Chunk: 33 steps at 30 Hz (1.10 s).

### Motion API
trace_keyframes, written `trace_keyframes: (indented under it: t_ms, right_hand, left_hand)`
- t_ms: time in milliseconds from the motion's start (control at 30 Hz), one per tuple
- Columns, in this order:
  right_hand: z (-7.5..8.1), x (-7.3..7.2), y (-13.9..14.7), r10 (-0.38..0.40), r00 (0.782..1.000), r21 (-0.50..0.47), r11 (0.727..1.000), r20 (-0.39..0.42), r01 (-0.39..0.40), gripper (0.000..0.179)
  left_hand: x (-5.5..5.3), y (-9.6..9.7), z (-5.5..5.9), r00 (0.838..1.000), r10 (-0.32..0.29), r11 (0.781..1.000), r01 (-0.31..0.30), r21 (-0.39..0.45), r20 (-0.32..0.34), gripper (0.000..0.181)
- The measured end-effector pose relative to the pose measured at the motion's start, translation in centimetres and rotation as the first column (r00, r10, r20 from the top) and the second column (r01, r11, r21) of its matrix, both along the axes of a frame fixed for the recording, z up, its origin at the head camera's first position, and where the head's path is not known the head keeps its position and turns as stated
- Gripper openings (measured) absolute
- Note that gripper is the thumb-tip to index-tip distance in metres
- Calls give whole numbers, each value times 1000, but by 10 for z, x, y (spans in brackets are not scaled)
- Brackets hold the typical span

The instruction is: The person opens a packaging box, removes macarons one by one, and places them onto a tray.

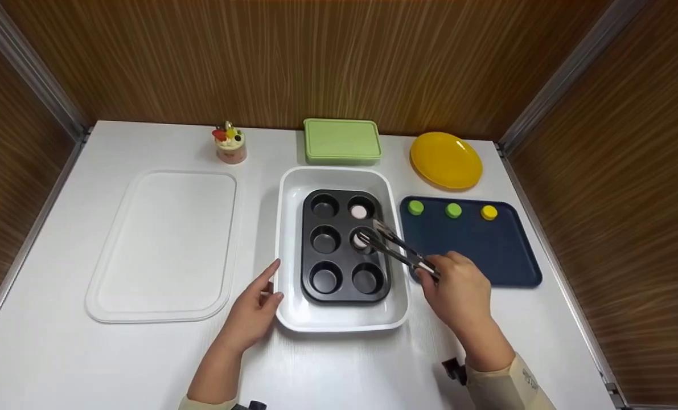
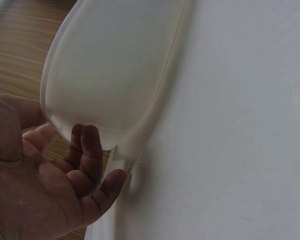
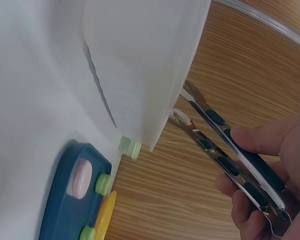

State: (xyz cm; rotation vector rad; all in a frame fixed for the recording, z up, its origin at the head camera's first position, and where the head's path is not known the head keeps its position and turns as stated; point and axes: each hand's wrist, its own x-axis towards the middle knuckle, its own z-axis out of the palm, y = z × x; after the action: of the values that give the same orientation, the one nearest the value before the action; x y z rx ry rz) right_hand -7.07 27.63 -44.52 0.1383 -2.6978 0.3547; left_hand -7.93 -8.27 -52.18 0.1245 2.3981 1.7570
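My right hand (image 1: pixel 462 290) grips metal tongs (image 1: pixel 400 246) with dark inserts. Their tips stand apart over the right side of a black muffin tin (image 1: pixel 344 250), one overlapping the middle right cup. A round pale pink piece (image 1: pixel 358 212) lies in the far right cup, and another pink piece (image 1: pixel 360 240) shows in the middle right cup below the tongs. The tin sits inside a white tub (image 1: pixel 293 319). At the tub's left rim, my left hand (image 1: pixel 252 313) touches with index finger and thumb; its other fingers bend loosely outside the wall in the left wrist view.
Right of the tub lies a navy tray (image 1: pixel 504 250) with green and yellow pieces; a pink piece (image 3: pixel 81 179) also shows there. A yellow plate (image 1: pixel 447 159), green lidded box (image 1: pixel 342 139) and dessert-like cup (image 1: pixel 231 151) stand behind. A white lid (image 1: pixel 165 245) lies left.
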Motion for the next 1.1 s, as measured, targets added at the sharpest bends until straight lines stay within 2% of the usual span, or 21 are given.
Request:
trace_keyframes:
  t_ms: [300,500,667,867,1100]
  right_hand:
    - [-5,-8,-9,-15,996,15,1000,87,13,15]
    - [-9,-10,-14,-36,992,38,999,118,32,16]
    - [-9,-12,-18,-44,992,46,998,118,39,15]
    - [-9,-14,-19,-34,993,46,999,110,29,11]
    - [-11,-14,-18,-32,993,41,999,116,27,12]
  left_hand:
    - [1,0,0,1000,3,1000,-3,-4,-1,60]
    - [0,0,-2,1000,5,1000,-5,6,2,60]
    - [1,0,-2,1000,2,1000,-2,4,-4,60]
    - [1,0,-4,999,-7,1000,7,3,-42,59]
    - [-1,0,-4,999,-5,1000,5,-2,-38,59]
